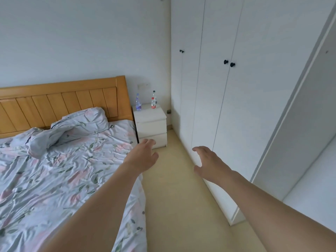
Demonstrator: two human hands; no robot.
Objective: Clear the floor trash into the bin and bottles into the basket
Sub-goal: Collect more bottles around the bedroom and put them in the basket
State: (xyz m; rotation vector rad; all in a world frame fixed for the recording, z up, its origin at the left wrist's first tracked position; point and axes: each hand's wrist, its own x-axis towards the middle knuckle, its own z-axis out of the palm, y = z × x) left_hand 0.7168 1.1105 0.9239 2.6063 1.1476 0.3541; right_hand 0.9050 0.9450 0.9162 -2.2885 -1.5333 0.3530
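Three plastic bottles stand on the white nightstand (152,120) in the far corner: one with a blue label (138,103), one with a red label (153,103), and behind it one with a dark cap (154,93). My left hand (143,157) is stretched forward over the bed's corner, fingers loosely spread, holding nothing. My right hand (209,163) reaches forward above the floor beside the wardrobe, fingers relaxed and empty. Both hands are well short of the bottles. No bin, basket or floor trash shows.
A bed (63,170) with a floral cover and wooden headboard (60,102) fills the left. White wardrobe doors (218,106) with black knobs line the right. A strip of beige floor (174,197) runs between them toward the nightstand.
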